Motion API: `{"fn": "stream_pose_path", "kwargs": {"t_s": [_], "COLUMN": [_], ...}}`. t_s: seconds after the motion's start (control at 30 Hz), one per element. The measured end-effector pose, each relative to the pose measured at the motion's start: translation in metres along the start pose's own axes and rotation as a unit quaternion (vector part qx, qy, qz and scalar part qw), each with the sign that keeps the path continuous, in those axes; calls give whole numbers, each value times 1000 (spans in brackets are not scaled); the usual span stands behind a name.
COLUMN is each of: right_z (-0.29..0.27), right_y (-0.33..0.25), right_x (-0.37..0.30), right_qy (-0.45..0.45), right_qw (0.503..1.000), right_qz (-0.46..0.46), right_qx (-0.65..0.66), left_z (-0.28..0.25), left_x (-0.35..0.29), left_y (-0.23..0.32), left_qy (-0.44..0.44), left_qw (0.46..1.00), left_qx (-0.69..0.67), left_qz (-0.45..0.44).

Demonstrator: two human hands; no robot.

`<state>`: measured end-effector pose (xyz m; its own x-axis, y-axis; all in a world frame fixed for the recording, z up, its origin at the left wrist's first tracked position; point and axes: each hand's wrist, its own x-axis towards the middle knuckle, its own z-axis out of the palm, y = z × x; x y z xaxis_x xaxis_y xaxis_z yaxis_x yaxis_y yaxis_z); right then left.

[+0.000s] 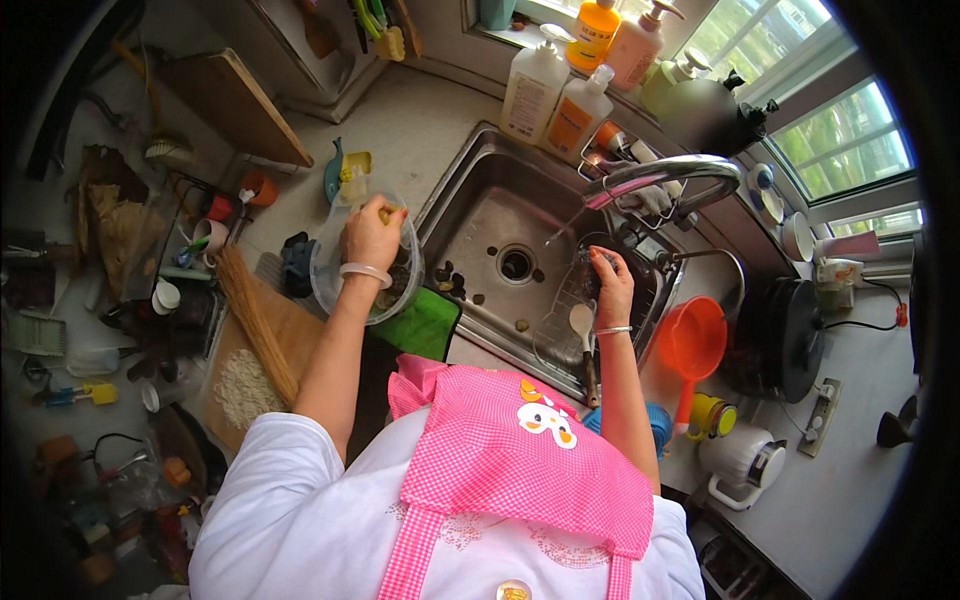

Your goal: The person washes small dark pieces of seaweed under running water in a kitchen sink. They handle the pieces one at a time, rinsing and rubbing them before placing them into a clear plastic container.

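Note:
My left hand (373,240) is closed over a clear plastic tub (328,262) at the left rim of the sink. A bit of something yellowish shows at its fingertips, too small to name. Dark pieces lie at the bottom of the tub, partly hidden by the hand. Above the right side of the steel sink (478,215), my right hand (612,287) is closed on a dark, shiny, loose-looking thing (586,272) that I cannot make out. Several dark scraps (452,280) lie in the sink near the drain (515,264). A pale spoon (582,322) rests below my right hand.
The curved faucet (690,172) reaches over the sink from the right, near a wire rack (555,330). Pump bottles (535,90) stand behind. An orange strainer (693,338) sits at right. A green cloth (417,325), a straw brush (255,320) and a cutting board (222,400) lie at left.

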<state>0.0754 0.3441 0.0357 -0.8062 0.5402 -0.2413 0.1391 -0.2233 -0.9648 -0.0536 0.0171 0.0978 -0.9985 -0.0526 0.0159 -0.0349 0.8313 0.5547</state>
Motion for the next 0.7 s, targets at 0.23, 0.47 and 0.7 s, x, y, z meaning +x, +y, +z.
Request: {"fn": "stream_pose_path", "kwargs": {"t_s": [0.23,0.47,0.7], "right_z": [17,25,74], "right_y": [2,-12,-48], "right_x": [-6,-5,17], "right_qy": [-40,-31,-66], "right_qw": [999,999,993], "right_qz": [6,3,-96], "right_qx": [-35,-20,-38], "left_z": [42,31,70], "left_x": [5,6,-15], "left_y": [-49,8,109], "left_qy": [-120,-76,-430], "left_qw": [989,944,670], "left_qx": [58,-320,-600], "left_qz": [-67,7,-81]}}
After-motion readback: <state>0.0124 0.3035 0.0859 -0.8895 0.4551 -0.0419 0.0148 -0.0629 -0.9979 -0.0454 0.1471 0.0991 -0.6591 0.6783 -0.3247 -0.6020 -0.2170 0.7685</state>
